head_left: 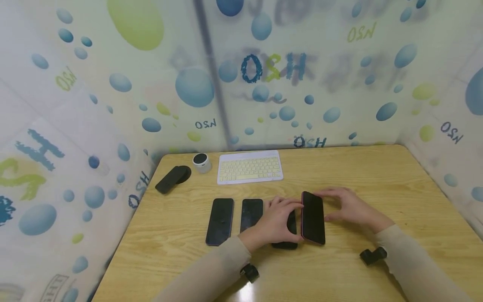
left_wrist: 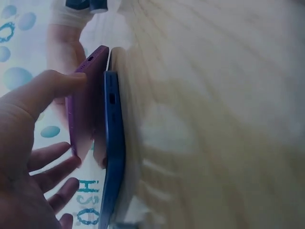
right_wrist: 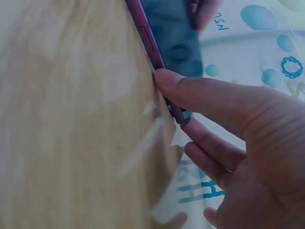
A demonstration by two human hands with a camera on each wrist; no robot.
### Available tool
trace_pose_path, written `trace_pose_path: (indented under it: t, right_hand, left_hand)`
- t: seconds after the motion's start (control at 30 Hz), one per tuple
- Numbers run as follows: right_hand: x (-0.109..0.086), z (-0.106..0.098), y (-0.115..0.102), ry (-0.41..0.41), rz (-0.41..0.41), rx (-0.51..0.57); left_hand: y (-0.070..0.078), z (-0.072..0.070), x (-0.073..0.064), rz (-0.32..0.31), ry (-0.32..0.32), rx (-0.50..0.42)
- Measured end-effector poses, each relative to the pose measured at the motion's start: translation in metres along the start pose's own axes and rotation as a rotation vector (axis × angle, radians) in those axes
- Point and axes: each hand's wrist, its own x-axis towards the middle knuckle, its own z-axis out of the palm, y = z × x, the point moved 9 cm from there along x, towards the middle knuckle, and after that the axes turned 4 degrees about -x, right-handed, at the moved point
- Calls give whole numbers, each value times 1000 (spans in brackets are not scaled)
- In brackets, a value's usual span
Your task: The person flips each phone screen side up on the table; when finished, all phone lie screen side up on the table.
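A dark-screened smartphone (head_left: 313,218) with a pinkish-purple frame stands tilted, its left edge raised off the table. My left hand (head_left: 276,220) grips it along the left side, thumb near the bottom corner and fingers higher up. At its right edge my right hand (head_left: 349,208) holds on with the thumb, and the fingers reach to the top corner. Below my left hand lies a phone (head_left: 284,245), partly covered by it; its blue side (left_wrist: 114,138) shows in the left wrist view. Two more phones, one in the middle (head_left: 251,212) and one leftmost (head_left: 220,222), lie flat in the row.
A white keyboard (head_left: 250,167) lies behind the phones. Left of it stands a small white cylinder (head_left: 202,163) with a black top, beside a black oblong device (head_left: 171,179) with a round part. Patterned cloth walls (head_left: 320,96) border the wooden table (head_left: 362,167).
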Motion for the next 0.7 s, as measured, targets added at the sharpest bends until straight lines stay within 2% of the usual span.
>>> trace_pose_path:
  t: [0.13, 0.27, 0.5, 0.7]
  right_hand:
    - [-1, -1, 3, -48, 24, -33]
    - [-1, -2, 4, -85, 42, -49]
    - [-1, -3, 2, -118, 20, -32]
    - [-3, -5, 2, -143, 13, -17]
  left_hand:
    - [3, 6, 3, -14, -20, 106]
    - [7, 10, 7, -26, -44, 172]
    - [11, 18, 11, -42, -93, 203]
    - [15, 17, 9, -45, -96, 199]
